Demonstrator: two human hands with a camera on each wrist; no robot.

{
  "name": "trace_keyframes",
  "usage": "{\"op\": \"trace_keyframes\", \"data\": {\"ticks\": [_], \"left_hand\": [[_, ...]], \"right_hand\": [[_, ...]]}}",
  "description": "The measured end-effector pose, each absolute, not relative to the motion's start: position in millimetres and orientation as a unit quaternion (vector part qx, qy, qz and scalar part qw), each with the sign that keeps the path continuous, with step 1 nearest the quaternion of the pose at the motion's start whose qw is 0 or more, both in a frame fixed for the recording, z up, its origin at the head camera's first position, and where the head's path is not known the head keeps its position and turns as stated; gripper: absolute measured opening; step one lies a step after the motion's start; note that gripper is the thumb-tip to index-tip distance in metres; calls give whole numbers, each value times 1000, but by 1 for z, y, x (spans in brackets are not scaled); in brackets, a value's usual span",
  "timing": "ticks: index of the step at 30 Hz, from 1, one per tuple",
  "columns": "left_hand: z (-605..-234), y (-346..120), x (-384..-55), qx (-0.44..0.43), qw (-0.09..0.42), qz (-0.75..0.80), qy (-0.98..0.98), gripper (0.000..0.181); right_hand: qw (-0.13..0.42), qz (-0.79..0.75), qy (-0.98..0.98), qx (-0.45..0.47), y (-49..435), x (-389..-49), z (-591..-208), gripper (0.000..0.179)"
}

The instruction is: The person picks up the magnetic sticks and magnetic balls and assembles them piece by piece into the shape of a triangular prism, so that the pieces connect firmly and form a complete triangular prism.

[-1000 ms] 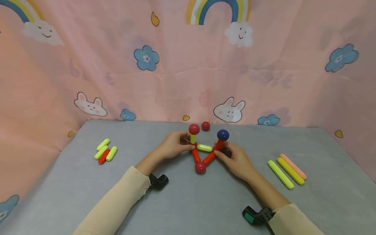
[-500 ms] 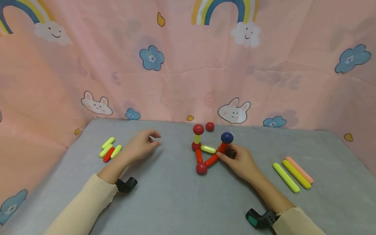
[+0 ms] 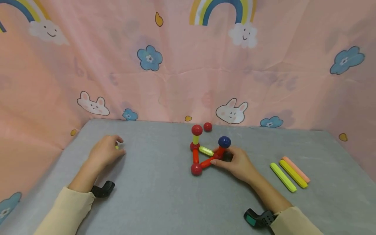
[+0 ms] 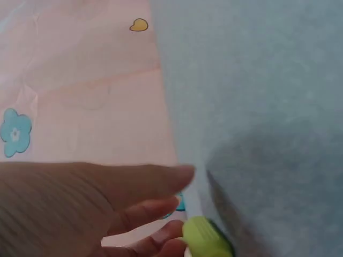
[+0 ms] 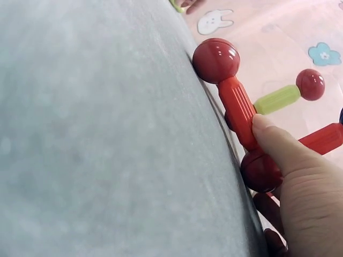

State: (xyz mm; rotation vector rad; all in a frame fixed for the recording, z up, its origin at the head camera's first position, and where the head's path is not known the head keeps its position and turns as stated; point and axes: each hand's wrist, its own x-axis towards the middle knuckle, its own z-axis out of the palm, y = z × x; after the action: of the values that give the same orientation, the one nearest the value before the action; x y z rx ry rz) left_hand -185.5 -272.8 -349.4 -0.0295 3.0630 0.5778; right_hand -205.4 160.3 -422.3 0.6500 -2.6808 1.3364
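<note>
In the head view, a triangle of magnetic sticks and balls stands mid-table: a front red ball (image 3: 196, 169), two red sticks and a yellow-green stick (image 3: 206, 151). From its back left corner an upright yellow-green stick (image 3: 195, 140) bears a red ball (image 3: 196, 130); a leaning red stick at the right corner bears a blue ball (image 3: 224, 142). My right hand (image 3: 239, 163) pinches that right corner, thumb along the red stick (image 5: 236, 110). Over at the left, my left hand (image 3: 102, 151) is over the short sticks, thumb apart from a yellow-green stick (image 4: 202, 235) beside its fingers.
A loose red ball (image 3: 207, 127) lies behind the structure. To the right lie a long yellow-green stick (image 3: 283, 177), a yellow one (image 3: 293, 173) and a pink one (image 3: 296, 169). A pink printed cloth (image 3: 176, 81) hangs along the table's back edge.
My left hand has let go of the structure's left corner and moved left to the short sticks, which it now covers. My right hand keeps its hold; the triangle has turned slightly.
</note>
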Motion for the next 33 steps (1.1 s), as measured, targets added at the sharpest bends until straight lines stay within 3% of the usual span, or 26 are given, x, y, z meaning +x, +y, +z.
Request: {"op": "trace_keyframes", "data": {"ticks": [12,19,25,33], "left_hand": [[-346,-275,-185,-14,38,178,983,30],[-346,-262,-190,34,36,210,976,36],[-346,-241,-198,65,64,241,966,27],[-347,-188,-207,111,35,333,936,26]], "right_hand": [[32,451,-856,249,161,-208,-425,37],[29,462,-852,245,161,-209,-425,36],[26,458,-859,228,162,-210,-426,36],[24,460,-862,213,164,-210,-422,38]]}}
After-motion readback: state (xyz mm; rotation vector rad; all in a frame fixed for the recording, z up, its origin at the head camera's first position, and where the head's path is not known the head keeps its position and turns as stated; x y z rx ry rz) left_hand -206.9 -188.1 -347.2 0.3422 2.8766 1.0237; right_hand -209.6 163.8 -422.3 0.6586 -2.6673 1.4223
